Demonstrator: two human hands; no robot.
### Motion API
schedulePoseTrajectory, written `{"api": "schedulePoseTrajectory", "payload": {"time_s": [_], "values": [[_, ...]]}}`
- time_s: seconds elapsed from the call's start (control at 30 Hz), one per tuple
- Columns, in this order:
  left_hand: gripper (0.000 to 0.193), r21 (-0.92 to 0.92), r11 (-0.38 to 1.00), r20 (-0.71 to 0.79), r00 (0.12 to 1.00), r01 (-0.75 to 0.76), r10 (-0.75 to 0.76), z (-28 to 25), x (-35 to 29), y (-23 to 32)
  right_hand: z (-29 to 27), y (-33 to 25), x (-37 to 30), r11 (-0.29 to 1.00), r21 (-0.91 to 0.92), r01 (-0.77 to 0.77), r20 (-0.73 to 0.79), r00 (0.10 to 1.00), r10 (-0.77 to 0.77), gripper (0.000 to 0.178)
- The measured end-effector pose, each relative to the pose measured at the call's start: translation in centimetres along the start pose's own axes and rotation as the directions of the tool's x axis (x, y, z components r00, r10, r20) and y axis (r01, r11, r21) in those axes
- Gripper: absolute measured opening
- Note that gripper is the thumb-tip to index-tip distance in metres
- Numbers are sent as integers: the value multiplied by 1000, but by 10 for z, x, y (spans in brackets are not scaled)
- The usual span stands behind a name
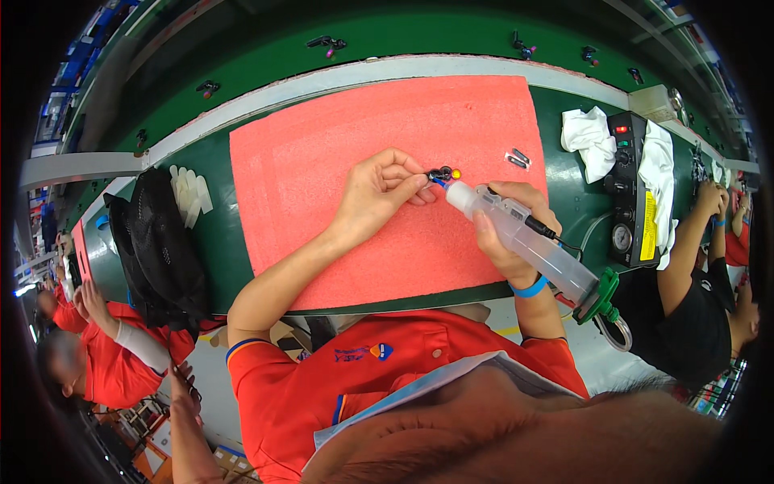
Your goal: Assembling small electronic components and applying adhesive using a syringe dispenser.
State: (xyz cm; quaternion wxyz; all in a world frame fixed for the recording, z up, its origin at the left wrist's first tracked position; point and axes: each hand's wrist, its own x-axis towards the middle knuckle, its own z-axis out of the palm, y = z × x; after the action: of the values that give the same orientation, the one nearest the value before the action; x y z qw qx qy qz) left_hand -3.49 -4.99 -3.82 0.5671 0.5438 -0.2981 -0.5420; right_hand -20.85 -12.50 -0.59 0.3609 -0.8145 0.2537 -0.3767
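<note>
Taking the pink mat's middle as the clock's centre, a dark-green bench [218, 262] is lying under the pink mat [363, 121], and a white rail [379, 75] is curving past at twelve, with a green strip [435, 34] running beyond it. A black bag [153, 234] is resting at nine, and a black control box [630, 181], showing a red and a green light, is standing at three. A co-worker in red [121, 371] is sitting toward eight, another in black [685, 323] toward four.

The dark part [439, 174] is sitting just toward two from the centre, looking small, glossy and knobbly, with a yellow-orange round end pointing to three. The left hand [385, 187] is pinching it between thumb and forefinger. The right hand [516, 226] is wrapping around a translucent syringe [536, 250], whose blue tip is aiming at the part; whether they are touching, I cannot tell.

One syringe is showing, two dark strips [521, 155] are lying at two, and two white cloths [588, 141] are flanking the box.
</note>
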Motion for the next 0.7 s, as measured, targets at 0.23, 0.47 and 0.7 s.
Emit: {"api": "schedulePoseTrajectory", "payload": {"time_s": [0.23, 0.47, 0.7], "values": [[7, 7, 1000, 17, 1000, 1, -1, 0, 1, 0, 7, 6, -3, 995, 95, -28, -126, 991, 40, 39], [9, -46, 997, 13, 998, 64, -63, -1, 0, 4, -5, 1, -6, 992, 130, 4, -50, 999, 2, 39], [14, -69, 988, 197, 973, 137, -121, -11, 1, 15, -4, 12, -10, 961, 174, 214, -225, 959, -172, 44]]}}
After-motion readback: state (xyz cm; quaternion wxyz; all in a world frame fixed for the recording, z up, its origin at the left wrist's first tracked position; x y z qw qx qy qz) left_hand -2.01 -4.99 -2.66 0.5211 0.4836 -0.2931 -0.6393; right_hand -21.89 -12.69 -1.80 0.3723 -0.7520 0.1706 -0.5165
